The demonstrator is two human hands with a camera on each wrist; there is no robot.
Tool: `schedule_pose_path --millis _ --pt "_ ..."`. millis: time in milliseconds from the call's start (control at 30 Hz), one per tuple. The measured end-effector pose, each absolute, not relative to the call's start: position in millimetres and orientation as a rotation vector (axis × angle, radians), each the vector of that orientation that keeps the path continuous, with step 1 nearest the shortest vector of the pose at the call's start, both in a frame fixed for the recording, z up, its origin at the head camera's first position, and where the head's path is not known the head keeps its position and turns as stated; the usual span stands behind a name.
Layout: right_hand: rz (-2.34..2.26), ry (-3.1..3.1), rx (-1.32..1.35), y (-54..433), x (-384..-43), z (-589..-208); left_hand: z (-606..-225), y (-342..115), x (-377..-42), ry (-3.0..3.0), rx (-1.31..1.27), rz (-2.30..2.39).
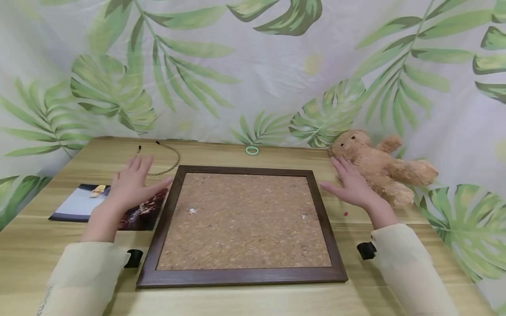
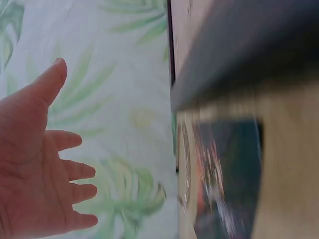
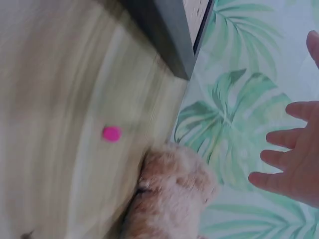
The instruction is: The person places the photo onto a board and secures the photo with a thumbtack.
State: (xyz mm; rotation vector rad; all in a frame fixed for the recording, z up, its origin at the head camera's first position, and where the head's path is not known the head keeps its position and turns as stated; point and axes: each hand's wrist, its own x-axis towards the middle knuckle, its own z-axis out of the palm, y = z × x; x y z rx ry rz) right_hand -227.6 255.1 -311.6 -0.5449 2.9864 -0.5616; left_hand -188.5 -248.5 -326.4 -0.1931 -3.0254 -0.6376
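Note:
Between my two hands lies a cork board [image 1: 249, 224] in a dark brown wooden frame, with small white worn spots on its left and right. My left hand [image 1: 129, 186] hovers left of the frame with fingers spread, above a photo print [image 1: 144, 210]; the palm shows bare in the left wrist view. On the other side my right hand [image 1: 353, 186] is held out flat, overlapping a tan teddy bear [image 1: 379, 164] in the head view. Its fingers [image 3: 279, 158] are straight and hold nothing. A small pink pin-like dot [image 3: 111, 133] lies on the table near the bear.
Behind the left hand a thin braided cord [image 1: 174, 160] with dark ends lies curved. A pale green ring [image 1: 252, 151] sits near the table's back edge. A second picture part [image 1: 77, 204], light blue, lies at the left. A leaf-print cloth [image 1: 269, 66] hangs behind the table.

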Motion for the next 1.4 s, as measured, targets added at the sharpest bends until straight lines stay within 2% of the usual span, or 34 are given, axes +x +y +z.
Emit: schedule_pose_path --millis 267,500,900,1400 --pt "-0.877 2.890 -0.429 284.7 -207.7 -322.2 -344.1 -293.6 -167.0 -2.914 -0.059 -0.954" --pt "-1.094 2.830 -0.276 308.8 -193.7 -337.3 -359.7 -311.3 -157.2 -2.952 0.046 -1.060" --pt "-1.361 2.763 -0.152 336.7 -189.0 -368.5 -380.6 -323.5 -158.8 -3.102 -0.056 -0.950" --pt "-1.336 2.836 -0.294 320.3 -201.5 -402.2 -386.1 -322.2 -160.2 -3.091 0.027 -0.907"
